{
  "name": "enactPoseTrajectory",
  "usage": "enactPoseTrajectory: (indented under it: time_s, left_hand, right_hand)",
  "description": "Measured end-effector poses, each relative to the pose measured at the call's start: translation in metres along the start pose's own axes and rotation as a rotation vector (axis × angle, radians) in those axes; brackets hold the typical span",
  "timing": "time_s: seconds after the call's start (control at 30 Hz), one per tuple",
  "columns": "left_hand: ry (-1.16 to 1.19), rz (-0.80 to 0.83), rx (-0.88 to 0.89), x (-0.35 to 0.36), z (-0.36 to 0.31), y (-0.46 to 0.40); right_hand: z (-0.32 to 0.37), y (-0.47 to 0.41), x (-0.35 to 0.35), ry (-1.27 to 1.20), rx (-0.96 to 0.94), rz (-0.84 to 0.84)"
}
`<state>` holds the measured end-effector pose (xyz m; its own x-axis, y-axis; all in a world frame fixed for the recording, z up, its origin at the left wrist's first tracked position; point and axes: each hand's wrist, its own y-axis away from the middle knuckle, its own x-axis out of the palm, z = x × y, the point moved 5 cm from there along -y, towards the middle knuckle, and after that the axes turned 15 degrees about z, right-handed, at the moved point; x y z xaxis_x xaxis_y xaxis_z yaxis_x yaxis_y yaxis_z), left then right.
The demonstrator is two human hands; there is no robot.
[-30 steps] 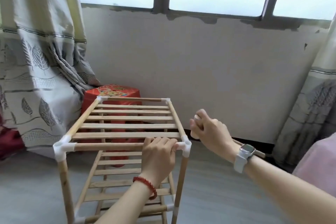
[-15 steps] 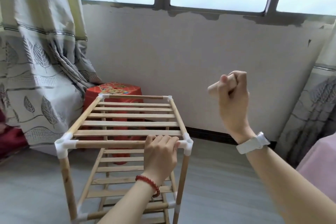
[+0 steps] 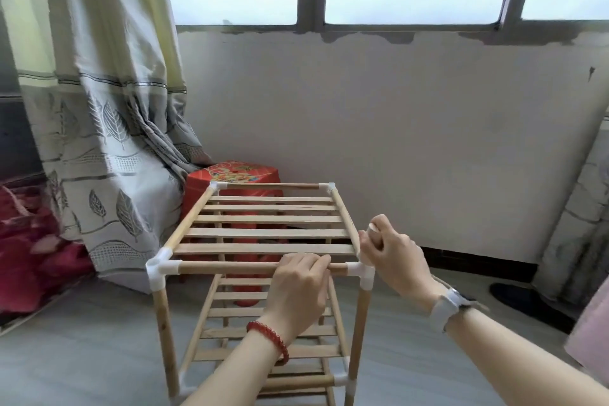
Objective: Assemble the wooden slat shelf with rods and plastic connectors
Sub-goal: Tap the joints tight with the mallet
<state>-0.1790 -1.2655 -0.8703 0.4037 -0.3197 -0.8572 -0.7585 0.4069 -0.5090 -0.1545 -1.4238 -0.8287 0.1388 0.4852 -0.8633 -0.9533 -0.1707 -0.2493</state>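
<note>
Left hand [image 3: 298, 287] grips the shelf's [image 3: 267, 234] front rod [image 3: 227, 268]. Right hand [image 3: 393, 255], fingers curled round a rod end [image 3: 374, 231], sits above the corner connector [image 3: 362, 273].

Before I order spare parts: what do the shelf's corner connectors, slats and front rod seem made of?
Corner connectors: probably moulded plastic, white and smooth with a slight sheen. Slats: flat strips of pale, seemingly unpainted wood, with faint streaks. Front rod, gripped by the left hand: round light wood, possibly bamboo; the view leaves that open.
</note>
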Motion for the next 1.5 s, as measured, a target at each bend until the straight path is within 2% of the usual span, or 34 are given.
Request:
enactPoseTrajectory:
  time_s: [0.07,0.2,0.3,0.33,0.4,0.47,0.6,0.7,0.8,0.93,0.97,1.03,1.1,1.17,1.2,1.27,1.3,1.33,1.4,1.5]
  left_hand:
    - [-0.066,0.017,-0.053,-0.009,0.018,0.011]
    - [-0.141,-0.045,-0.187,-0.036,0.067,0.040]
    - [-0.147,-0.117,-0.408,-0.056,0.118,0.073]
    - [-0.083,-0.137,-0.509,-0.064,0.135,0.087]
    - [0.246,-0.061,-0.724,-0.070,0.162,0.111]
    - [0.560,0.036,-0.823,-0.065,0.176,0.128]
    - [0.675,-0.036,-0.738,-0.062,0.172,0.135]
    - [0.683,-0.009,-0.668,-0.056,0.162,0.126]
    - [0.704,0.039,-0.630,-0.047,0.155,0.117]
    - [0.788,0.049,-0.583,-0.039,0.145,0.111]
    - [0.792,0.046,-0.576,-0.039,0.144,0.110]
    - [0.765,0.042,-0.567,-0.038,0.145,0.110]
    - [0.747,0.072,-0.549,-0.037,0.145,0.112]
    - [0.761,0.074,-0.554,-0.038,0.145,0.114]
    - [0.776,0.072,-0.564,-0.037,0.147,0.114]
    - [0.796,0.064,-0.584,-0.038,0.149,0.113]
    - [0.795,0.068,-0.594,-0.039,0.150,0.113]
    - [0.771,0.067,-0.596,-0.041,0.151,0.113]
    - [0.714,0.075,-0.595,-0.040,0.154,0.114]
    - [0.724,0.115,-0.599,-0.044,0.155,0.113]
  right_hand:
    - [0.024,-0.010,-0.002,0.084,-0.101,0.023]
    - [0.082,-0.022,0.005,0.032,-0.218,0.061]
    - [0.109,-0.027,0.028,-0.055,-0.262,0.179]
    - [0.117,-0.030,0.035,-0.099,-0.262,0.213]
    - [0.136,-0.034,0.047,-0.119,-0.311,0.229]
    - [0.162,-0.034,0.056,-0.117,-0.373,0.255]
    - [0.208,-0.040,0.057,-0.010,-0.440,0.299]
    - [0.232,-0.048,0.034,0.000,-0.469,0.231]
    - [0.253,-0.051,0.003,-0.051,-0.459,0.065]
    - [0.259,-0.038,-0.015,-0.400,-0.539,-0.305]
    - [0.255,-0.031,0.004,-0.324,-0.573,-0.306]
    - [0.245,-0.010,0.073,0.061,-0.662,-0.119]
    - [0.232,-0.007,0.096,0.263,-0.685,0.005]
    - [0.246,-0.024,0.067,0.214,-0.710,0.003]
    - [0.253,-0.034,0.043,0.090,-0.663,-0.025]
    - [0.253,-0.041,0.011,-0.212,-0.602,-0.203]
    - [0.248,-0.036,0.016,-0.226,-0.578,-0.234]
    - [0.240,-0.028,0.041,-0.128,-0.593,-0.193]
    - [0.224,-0.009,0.090,0.097,-0.636,0.006]
    - [0.219,-0.013,0.087,0.155,-0.670,0.087]
